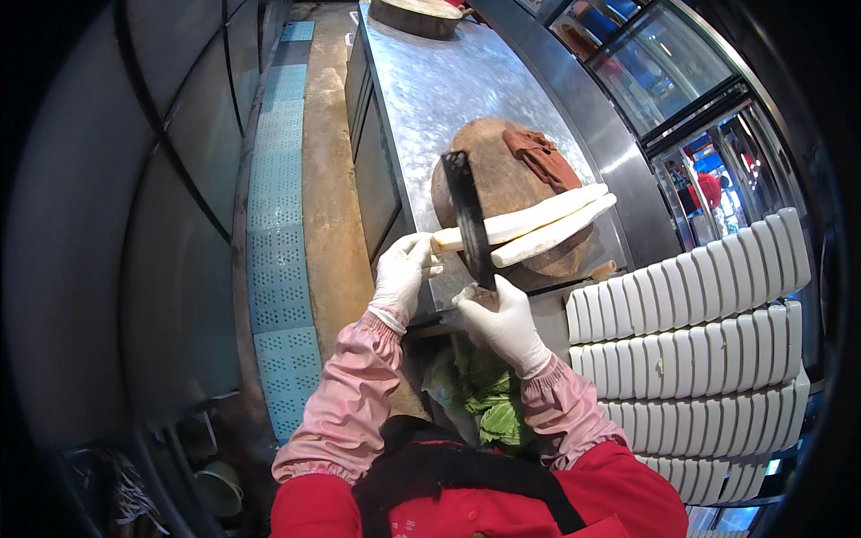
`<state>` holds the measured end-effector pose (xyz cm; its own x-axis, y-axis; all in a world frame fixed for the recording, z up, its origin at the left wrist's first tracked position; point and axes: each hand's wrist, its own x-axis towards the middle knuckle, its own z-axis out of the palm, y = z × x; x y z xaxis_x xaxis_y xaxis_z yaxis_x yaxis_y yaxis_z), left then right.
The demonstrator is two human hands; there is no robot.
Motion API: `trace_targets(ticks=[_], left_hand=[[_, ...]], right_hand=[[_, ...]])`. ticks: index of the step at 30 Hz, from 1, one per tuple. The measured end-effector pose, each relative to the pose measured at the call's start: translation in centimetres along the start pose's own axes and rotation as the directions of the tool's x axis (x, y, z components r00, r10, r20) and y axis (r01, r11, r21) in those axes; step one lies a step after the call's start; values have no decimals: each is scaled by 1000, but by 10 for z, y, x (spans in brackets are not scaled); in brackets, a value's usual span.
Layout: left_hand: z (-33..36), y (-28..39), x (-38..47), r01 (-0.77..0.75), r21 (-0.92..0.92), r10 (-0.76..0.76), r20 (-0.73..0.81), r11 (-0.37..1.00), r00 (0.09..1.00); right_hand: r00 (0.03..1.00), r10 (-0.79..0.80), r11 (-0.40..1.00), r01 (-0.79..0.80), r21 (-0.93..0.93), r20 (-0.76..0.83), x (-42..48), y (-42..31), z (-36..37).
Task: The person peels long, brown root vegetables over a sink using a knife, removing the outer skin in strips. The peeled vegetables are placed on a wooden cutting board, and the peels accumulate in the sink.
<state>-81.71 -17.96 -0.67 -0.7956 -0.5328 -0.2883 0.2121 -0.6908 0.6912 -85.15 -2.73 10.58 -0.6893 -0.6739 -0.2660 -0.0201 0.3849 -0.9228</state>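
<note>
My left hand (402,274), in a white glove, grips the left end of a long peeled white vegetable (538,216), perhaps a yam or radish. A second peeled white piece (555,232) lies alongside it on the round wooden chopping block (485,144). My right hand (506,321), gloved too, is closed around the near end of a dark-bladed knife (469,212). The blade crosses over the first vegetable close to my left hand. Whether its edge touches the vegetable, I cannot tell. The knife's handle is mostly hidden by my fingers.
A folded brown cloth (543,160) rests on the block. The block stands on a metal counter (444,67), with another round block (417,17) at the far end. Stacked white dishes (686,289) rise at right. Green leaves (498,410) are below my hands; blue mats (276,195) line the floor.
</note>
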Motion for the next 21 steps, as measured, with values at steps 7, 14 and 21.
trace_targets(ticks=[7,14,21], left_hand=[[-3,-8,1,39,-63,-37,30,997,999],[0,-4,5,81,-203,-60,105,976,993],[11,10,0,49,46,-50,5,998,999]], right_hand=[[994,108,992,-106,-63,26,4,41,2],[975,206,978,-203,-49,81,7,28,-2],[961,246,969,-242,-47,123,7,21,-3]])
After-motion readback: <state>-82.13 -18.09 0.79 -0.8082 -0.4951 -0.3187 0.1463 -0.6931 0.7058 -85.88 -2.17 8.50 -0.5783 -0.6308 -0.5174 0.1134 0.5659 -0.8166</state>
